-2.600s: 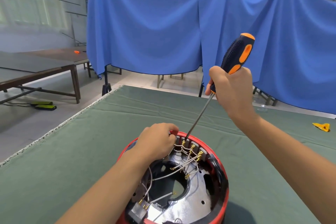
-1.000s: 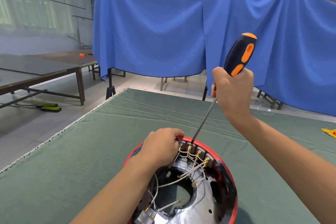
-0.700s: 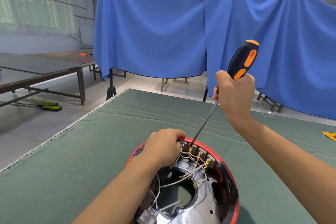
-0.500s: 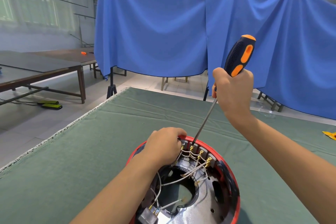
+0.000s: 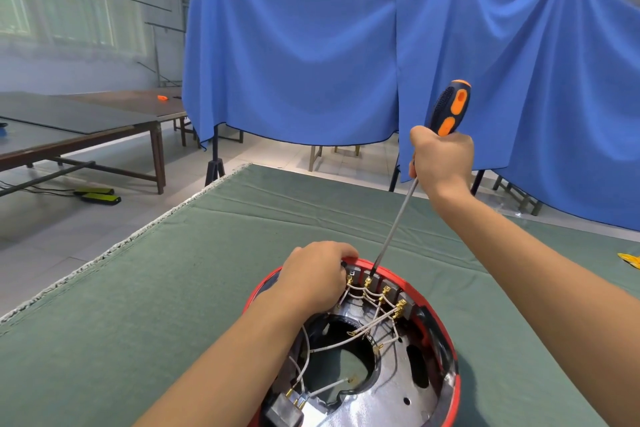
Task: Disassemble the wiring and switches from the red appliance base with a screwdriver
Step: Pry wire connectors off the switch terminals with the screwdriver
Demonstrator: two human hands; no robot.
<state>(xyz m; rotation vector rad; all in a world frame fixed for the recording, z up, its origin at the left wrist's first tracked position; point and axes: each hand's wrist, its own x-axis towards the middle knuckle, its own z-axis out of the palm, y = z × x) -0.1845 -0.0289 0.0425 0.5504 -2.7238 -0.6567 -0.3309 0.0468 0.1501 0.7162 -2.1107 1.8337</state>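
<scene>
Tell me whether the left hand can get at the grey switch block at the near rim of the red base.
Probably yes. The left hand grips the far rim of the base; the switch block lies near that forearm, with only thin wires over it.

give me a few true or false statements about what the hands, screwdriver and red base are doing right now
1. The right hand grips the screwdriver by its black and orange handle. True.
2. The screwdriver tip sits at the row of switches on the far rim of the red base. True.
3. The left hand lies flat on the green cloth, away from the base. False: it rests on the base's far rim beside the switches.
4. All white wires are already out. False: they still run to the brass terminals.
5. The screwdriver shaft lies horizontal. False: it slants steeply down.
</scene>
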